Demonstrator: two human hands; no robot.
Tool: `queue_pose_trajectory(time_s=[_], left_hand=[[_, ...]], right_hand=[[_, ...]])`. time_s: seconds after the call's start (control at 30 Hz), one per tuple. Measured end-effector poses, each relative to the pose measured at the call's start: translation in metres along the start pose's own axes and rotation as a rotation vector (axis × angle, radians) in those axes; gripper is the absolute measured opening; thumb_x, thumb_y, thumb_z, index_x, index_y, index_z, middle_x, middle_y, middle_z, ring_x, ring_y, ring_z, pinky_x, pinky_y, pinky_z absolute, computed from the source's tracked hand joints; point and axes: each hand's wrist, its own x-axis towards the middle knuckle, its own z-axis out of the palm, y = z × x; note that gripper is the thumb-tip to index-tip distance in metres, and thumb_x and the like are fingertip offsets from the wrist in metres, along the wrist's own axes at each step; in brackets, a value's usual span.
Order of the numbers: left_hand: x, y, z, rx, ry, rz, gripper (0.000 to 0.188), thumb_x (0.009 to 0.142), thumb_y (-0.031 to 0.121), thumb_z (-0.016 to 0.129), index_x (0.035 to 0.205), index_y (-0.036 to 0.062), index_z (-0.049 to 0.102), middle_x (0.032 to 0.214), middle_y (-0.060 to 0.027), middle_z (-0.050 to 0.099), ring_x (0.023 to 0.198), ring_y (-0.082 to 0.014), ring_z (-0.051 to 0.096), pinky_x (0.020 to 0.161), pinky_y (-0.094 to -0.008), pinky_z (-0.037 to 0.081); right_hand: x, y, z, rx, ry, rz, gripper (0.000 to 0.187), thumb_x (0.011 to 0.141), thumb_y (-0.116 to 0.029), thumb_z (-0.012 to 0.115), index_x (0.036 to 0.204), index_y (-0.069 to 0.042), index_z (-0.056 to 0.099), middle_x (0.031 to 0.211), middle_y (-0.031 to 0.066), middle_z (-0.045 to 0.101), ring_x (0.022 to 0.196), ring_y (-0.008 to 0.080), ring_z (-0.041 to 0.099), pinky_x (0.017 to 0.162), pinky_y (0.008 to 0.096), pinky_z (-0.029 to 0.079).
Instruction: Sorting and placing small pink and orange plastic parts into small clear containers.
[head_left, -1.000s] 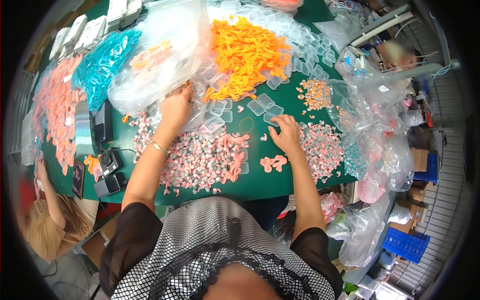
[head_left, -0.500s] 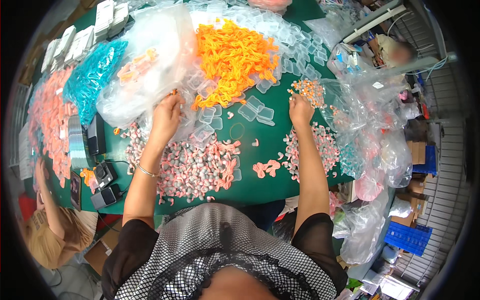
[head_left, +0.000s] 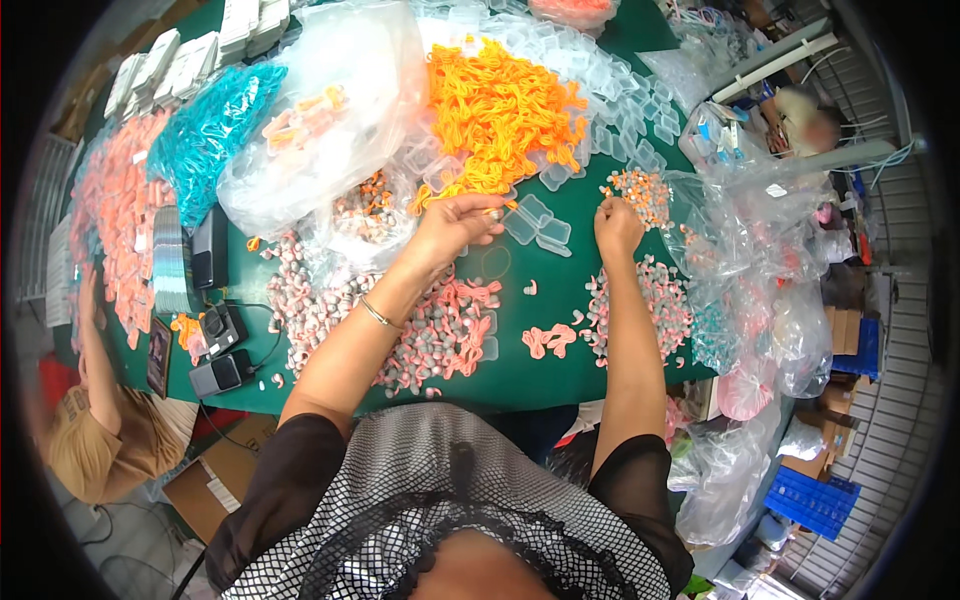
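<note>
My left hand (head_left: 458,228) is closed in a pinch on a small orange piece (head_left: 511,206), just in front of the heap of looped orange cords (head_left: 500,115). Clear plastic boxes (head_left: 528,218) lie beside its fingertips. My right hand (head_left: 618,228) is closed at the near left edge of a pile of small orange-and-grey pieces (head_left: 643,195); whatever its fingers hold is hidden. Below my left forearm spreads a pile of pink-and-grey pieces (head_left: 420,345). A second such pile (head_left: 650,300) lies by my right forearm, with looped pink cords (head_left: 548,341) between the two.
A large clear bag (head_left: 350,100) and a teal bag (head_left: 205,140) stand at the back left. Small black devices (head_left: 222,372) with cables sit near the left edge. Clear bags (head_left: 770,240) crowd the right side. Another person's arm (head_left: 98,350) is at the far left.
My left hand has moved right, from the bag of orange-and-grey pieces to the front of the orange cords, carrying a small orange piece. My right hand stays at its pile. The view has shifted slightly.
</note>
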Motion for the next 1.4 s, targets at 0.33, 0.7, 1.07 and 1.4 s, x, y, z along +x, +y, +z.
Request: queue_pose_trajectory(time_s=[0.33,0.7,1.07,1.4], left_hand=[[0.023,-0.039,0.021,-0.110,-0.029,-0.093,0.011,0.089,0.005,0.061,0.099,0.0039,0.063,0.086,0.0015,0.061,0.069,-0.0043,0.053,0.056,-0.0170,0.041],[0.059,-0.074,0.065,0.738,0.091,0.286,0.010,0.083,0.005,0.062,0.092,0.0009,0.065,0.083,-0.0099,0.065,0.070,-0.0182,0.062,0.063,-0.0305,0.050],[0.045,-0.092,0.070,1.144,0.012,0.360,0.011,0.080,0.010,0.062,0.088,0.0060,0.069,0.090,-0.0151,0.063,0.081,-0.0346,0.064,0.072,-0.0438,0.052],[0.041,-0.100,0.060,1.250,-0.014,0.570,0.008,0.077,0.010,0.061,0.080,0.0051,0.066,0.085,-0.0131,0.060,0.077,-0.0337,0.063,0.069,-0.0425,0.052]], right_hand=[[-0.042,-0.003,-0.009,0.228,-0.008,-0.175,0.011,0.074,-0.009,0.068,0.084,-0.010,0.063,0.081,0.0065,0.063,0.079,0.0291,0.062,0.069,0.0433,0.046],[-0.050,-0.005,-0.012,0.378,-0.054,-0.175,0.013,0.072,-0.004,0.069,0.082,-0.008,0.063,0.081,0.0105,0.062,0.073,0.0314,0.062,0.065,0.0422,0.049],[-0.055,-0.004,-0.012,0.375,-0.034,-0.229,0.015,0.070,-0.001,0.067,0.083,-0.007,0.063,0.081,0.0116,0.060,0.077,0.0324,0.060,0.066,0.0425,0.049],[-0.083,-0.036,-0.043,0.497,-0.022,-0.508,0.018,0.069,0.002,0.066,0.084,-0.007,0.061,0.085,0.0082,0.060,0.082,0.0294,0.060,0.073,0.0398,0.048]])
